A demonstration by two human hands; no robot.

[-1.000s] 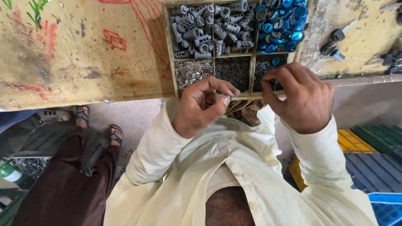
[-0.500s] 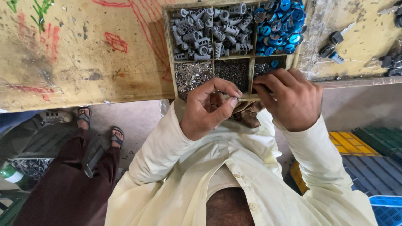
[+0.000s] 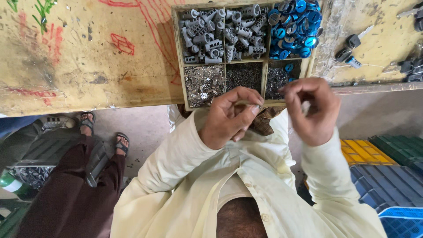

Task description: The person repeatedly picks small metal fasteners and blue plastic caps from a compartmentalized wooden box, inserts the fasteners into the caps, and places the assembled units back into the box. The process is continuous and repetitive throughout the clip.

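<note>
My left hand (image 3: pixel 231 117) is pinched on a small metal part (image 3: pixel 255 105) held between thumb and fingers, just below the front edge of a wooden tray (image 3: pixel 178 66). My right hand (image 3: pixel 313 110) hovers beside it, fingertips curled together over the tray's lower right compartment; whether it holds anything is hidden. The tray holds grey metal cylinders (image 3: pixel 222 33), blue rings (image 3: pixel 295 26) and tiny metal bits (image 3: pixel 203 83) in separate compartments.
The tray rests on a worn yellow workbench (image 3: pixel 88 57) with red and green scribbles. Dark keys (image 3: pixel 350 48) lie on the bench at right. Another person's legs in sandals (image 3: pixel 103 136) stand at left. Yellow, green and blue plastic crates (image 3: pixel 379 167) are at lower right.
My right hand has drawn away to the right of my left hand, leaving a gap. My left hand kept its pinch on the small part and stayed near the tray's edge.
</note>
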